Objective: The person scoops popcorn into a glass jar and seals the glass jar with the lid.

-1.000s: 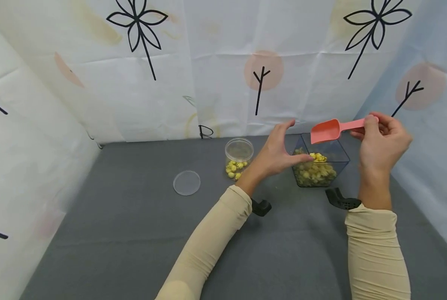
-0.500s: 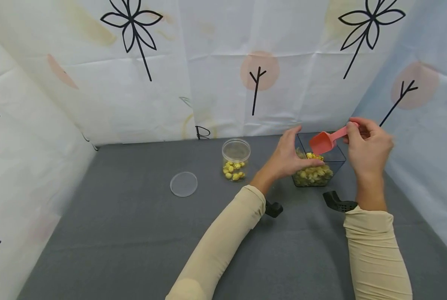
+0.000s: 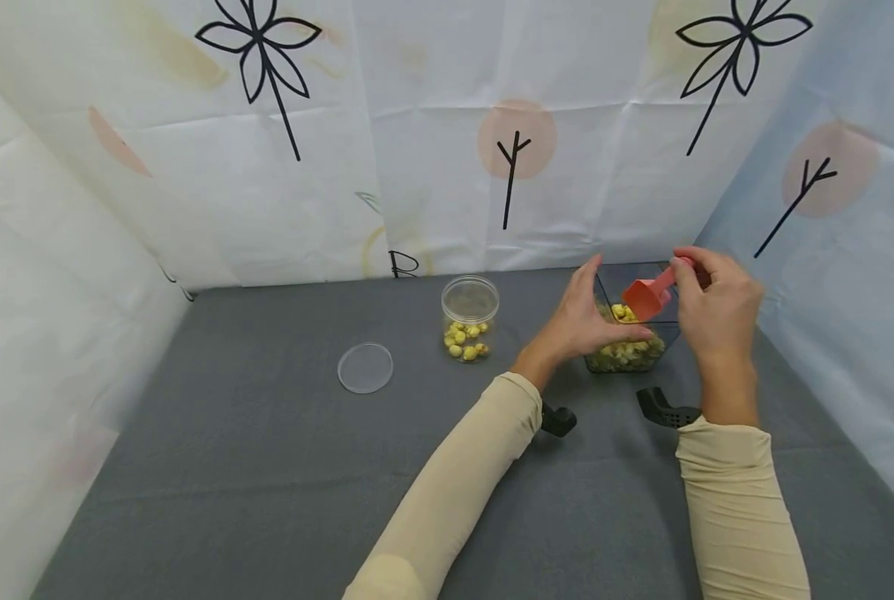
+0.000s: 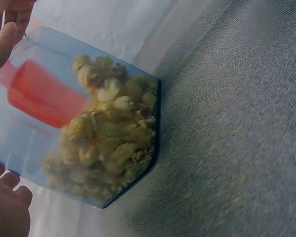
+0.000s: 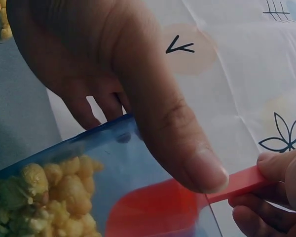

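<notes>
A clear, bluish plastic box (image 4: pixel 64 54) holds yellow popcorn (image 4: pixel 108 133) in its lower part. My left hand (image 3: pixel 577 321) grips the box from its left side. Its thumb lies along the front wall and the fingers reach the far side. With the fingertips of my right hand (image 3: pixel 716 308) I pinch the handle of a pinkish-red scoop (image 3: pixel 645 298). The scoop's head tilts down inside the box, as the left wrist view also shows through the wall, close to the popcorn. Whether popcorn lies in the scoop cannot be seen.
Left of the box stands a clear round jar (image 3: pixel 470 304) with popcorn at its bottom and no lid on. A clear round lid (image 3: pixel 365 368) lies flat on the grey cloth-covered table (image 3: pixel 282 483). Patterned white fabric (image 3: pixel 432 150) rises behind and at both sides.
My right hand has come left and down, tipping the scoop from above the box into it. My left hand has moved right and down onto the box.
</notes>
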The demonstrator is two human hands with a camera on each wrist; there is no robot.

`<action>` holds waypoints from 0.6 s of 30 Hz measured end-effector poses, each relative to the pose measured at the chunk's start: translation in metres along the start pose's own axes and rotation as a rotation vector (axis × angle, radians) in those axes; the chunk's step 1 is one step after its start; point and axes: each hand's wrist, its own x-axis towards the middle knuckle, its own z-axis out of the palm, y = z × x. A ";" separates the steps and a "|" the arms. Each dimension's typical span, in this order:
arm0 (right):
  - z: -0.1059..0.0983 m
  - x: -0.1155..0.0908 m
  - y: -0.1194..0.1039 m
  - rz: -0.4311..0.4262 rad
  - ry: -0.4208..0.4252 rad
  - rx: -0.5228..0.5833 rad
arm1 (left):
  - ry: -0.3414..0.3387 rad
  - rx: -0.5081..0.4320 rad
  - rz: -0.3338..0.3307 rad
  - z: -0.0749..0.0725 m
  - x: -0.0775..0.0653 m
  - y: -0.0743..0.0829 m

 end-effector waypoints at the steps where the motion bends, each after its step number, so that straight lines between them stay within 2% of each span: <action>1: 0.000 -0.001 0.001 0.001 -0.001 -0.002 | 0.002 -0.003 -0.006 0.002 0.001 0.000; 6: 0.001 -0.006 0.004 0.004 -0.002 0.005 | 0.019 0.018 -0.031 0.009 0.004 0.000; 9: 0.001 -0.008 0.004 -0.001 -0.006 0.010 | 0.024 0.021 -0.023 0.010 0.006 0.000; 18: 0.003 -0.009 0.005 -0.027 -0.060 0.003 | -0.004 -0.076 0.012 0.006 0.010 -0.008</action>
